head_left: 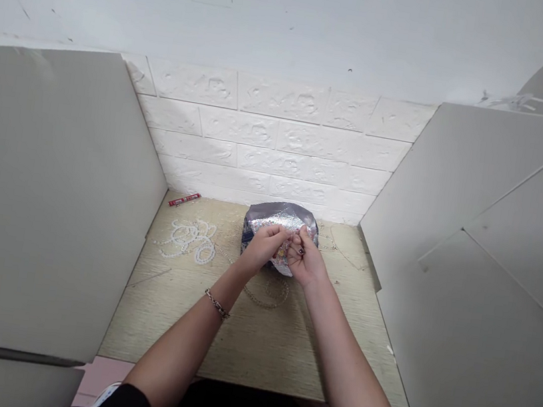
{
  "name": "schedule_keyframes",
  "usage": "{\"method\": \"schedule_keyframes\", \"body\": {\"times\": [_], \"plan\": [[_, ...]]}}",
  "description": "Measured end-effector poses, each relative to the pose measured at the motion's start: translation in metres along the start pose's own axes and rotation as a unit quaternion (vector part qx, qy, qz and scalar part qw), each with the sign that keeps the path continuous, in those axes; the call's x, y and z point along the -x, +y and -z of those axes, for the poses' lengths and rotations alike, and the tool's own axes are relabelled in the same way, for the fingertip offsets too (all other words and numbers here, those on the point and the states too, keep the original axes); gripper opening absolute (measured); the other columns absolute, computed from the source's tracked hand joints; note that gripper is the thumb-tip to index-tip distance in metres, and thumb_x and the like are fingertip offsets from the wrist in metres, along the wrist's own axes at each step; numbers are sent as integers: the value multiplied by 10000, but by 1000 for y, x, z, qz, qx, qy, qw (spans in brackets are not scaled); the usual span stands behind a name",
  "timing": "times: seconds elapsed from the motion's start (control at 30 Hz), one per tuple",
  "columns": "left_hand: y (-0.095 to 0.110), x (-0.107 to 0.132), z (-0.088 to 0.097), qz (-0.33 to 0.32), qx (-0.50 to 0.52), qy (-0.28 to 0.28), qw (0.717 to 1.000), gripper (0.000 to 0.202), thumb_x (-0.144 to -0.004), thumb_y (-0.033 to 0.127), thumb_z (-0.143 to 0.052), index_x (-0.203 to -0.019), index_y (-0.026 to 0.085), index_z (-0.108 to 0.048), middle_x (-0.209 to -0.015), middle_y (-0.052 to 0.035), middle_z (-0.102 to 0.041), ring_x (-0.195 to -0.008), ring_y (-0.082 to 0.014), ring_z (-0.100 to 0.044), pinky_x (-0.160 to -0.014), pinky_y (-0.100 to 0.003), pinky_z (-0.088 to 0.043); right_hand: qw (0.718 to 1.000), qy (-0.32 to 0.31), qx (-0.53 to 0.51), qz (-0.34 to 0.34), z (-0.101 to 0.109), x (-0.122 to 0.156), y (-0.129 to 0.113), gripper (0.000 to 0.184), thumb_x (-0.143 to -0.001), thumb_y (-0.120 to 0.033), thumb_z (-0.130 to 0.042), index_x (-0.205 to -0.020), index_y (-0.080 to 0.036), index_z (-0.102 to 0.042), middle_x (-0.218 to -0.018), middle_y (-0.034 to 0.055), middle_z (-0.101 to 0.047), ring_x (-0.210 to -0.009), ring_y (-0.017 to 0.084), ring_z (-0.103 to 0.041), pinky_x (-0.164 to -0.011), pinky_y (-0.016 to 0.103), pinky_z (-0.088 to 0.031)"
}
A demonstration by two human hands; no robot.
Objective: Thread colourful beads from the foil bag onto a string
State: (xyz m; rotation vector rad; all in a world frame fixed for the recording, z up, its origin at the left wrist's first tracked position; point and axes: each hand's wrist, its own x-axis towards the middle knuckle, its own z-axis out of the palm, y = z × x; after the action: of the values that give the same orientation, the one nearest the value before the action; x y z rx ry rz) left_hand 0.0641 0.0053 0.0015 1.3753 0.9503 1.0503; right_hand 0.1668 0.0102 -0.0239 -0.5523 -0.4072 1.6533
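Note:
My left hand (264, 248) and my right hand (305, 257) meet over a shiny silver bag (284, 212) with a dark blue side. Finger and thumb are pinched together on each hand, the fingertips almost touching. Whatever they hold is too small to make out. Inside the mouth of the bag lie small multicoloured bits that look like beads, partly covered by my fingers. A strand of clear beads (264, 305) curves over the table just below my hands. Part of this strand is hidden behind my left wrist.
White bead strands (190, 239) lie coiled on the wooden table (270, 358) at the left. Behind them is a narrow red packet (184, 200). A thin strand (345, 257) trails to the right of the bag. Grey panels (50, 199) flank the table, with a white brick-patterned wall (276, 133) behind.

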Motion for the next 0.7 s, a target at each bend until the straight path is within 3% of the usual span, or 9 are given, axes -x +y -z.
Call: {"method": "schedule_keyframes", "body": {"times": [0.23, 0.5, 0.7], "plan": [[-5, 0, -5, -74, -62, 27, 995, 216, -689, 316, -475, -642, 124, -562, -675, -27, -598, -615, -99, -522, -576, -209, -406, 1000, -6, 15, 0, 1, 1, 0, 229, -658, -320, -592, -615, -155, -439, -414, -106, -348, -283, -12, -195, -252, 105, -165], [-8, 1, -6, -88, -99, 34, 991, 231, -711, 335, -445, -667, 135, -552, -703, -31, -617, -631, -110, -552, -571, -207, -421, 1000, -5, -12, -13, 0, 2, -1, 184, -656, -304, -593, -709, -155, -497, -404, -111, -359, -276, -15, -204, -251, 96, -160], [-6, 2, -6, -102, -132, 78, 983, 247, -711, 354, -441, -683, 144, -568, -623, -7, -591, -559, -96, -519, -523, -193, -390, 1000, -7, 13, -6, -1, 4, -1, 191, -651, -310, -597, -729, -156, -516, -390, -110, -366, -274, -11, -220, -246, 103, -160]]}}
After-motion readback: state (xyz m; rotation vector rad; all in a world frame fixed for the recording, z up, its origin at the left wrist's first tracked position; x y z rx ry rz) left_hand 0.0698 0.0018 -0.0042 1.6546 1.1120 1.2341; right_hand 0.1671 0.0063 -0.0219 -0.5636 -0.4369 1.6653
